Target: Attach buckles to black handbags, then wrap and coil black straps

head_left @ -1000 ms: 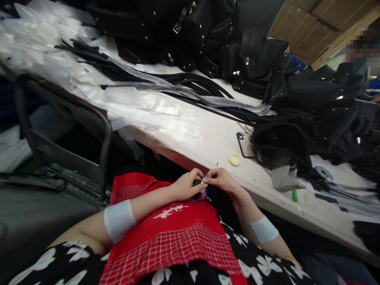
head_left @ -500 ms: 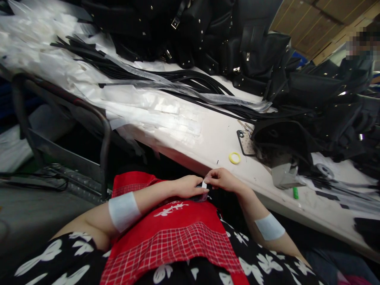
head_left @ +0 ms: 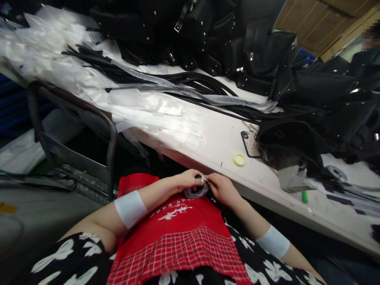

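Note:
My left hand (head_left: 185, 181) and my right hand (head_left: 221, 187) meet over my lap, just below the edge of the white table (head_left: 219, 138). Between them they grip a small dark coiled piece in a clear wrapper (head_left: 196, 192). A small white tab (head_left: 203, 179) shows at the fingertips of both hands. Both hands have their fingers pinched together. A red apron (head_left: 175, 225) covers my lap under the hands.
On the table lie clear plastic sleeves (head_left: 154, 107), long black straps (head_left: 178, 79), a phone (head_left: 251, 143) and a yellow tape ring (head_left: 239, 159). Black bags (head_left: 237, 39) are piled at the back and right. A metal frame (head_left: 89, 114) stands at the left.
The hands have stayed together over the lap and turned the wrapped piece; the clear-wrapped coil now shows below the fingers. The view has shifted slightly.

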A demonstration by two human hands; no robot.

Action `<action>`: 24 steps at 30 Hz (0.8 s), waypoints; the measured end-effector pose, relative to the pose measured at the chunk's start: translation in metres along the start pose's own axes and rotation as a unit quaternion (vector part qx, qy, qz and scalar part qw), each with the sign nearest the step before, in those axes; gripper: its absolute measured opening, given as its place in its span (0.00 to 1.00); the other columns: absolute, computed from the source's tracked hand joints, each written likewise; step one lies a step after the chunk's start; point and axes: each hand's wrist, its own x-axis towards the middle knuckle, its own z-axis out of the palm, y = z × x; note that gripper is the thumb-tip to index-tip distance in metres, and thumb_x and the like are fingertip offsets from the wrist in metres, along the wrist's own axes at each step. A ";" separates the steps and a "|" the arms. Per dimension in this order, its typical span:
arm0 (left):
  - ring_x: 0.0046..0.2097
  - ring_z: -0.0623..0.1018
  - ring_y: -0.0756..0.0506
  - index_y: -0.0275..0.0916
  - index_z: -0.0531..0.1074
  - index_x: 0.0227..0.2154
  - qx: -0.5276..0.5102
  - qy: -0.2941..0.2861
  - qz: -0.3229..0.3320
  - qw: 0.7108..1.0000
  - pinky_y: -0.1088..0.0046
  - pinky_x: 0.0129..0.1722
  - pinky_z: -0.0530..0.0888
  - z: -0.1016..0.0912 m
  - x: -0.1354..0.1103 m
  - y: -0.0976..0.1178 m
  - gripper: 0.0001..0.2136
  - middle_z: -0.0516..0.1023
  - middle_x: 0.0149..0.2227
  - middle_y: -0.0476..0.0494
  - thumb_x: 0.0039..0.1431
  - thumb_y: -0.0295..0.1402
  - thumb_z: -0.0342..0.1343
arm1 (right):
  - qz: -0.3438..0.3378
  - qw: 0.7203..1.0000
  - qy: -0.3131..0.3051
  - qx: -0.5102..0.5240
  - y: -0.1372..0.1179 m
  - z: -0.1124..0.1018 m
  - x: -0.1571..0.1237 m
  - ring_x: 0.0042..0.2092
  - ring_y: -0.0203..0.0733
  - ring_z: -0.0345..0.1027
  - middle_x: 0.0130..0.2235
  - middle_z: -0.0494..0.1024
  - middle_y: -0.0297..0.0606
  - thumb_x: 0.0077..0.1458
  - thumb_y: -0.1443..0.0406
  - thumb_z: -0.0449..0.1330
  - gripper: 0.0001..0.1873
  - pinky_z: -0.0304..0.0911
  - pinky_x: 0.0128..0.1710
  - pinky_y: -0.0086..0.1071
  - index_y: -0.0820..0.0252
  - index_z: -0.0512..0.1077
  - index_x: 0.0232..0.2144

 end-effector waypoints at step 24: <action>0.26 0.72 0.52 0.37 0.77 0.45 -0.124 0.081 0.007 0.989 0.81 0.26 0.68 0.002 0.013 0.057 0.30 0.81 0.32 0.45 0.37 0.44 0.72 | 0.448 0.702 0.554 -0.012 0.166 -0.166 -0.156 0.46 0.50 0.69 0.43 0.79 0.51 0.52 0.58 0.54 0.19 0.61 0.51 0.43 0.65 0.77 0.38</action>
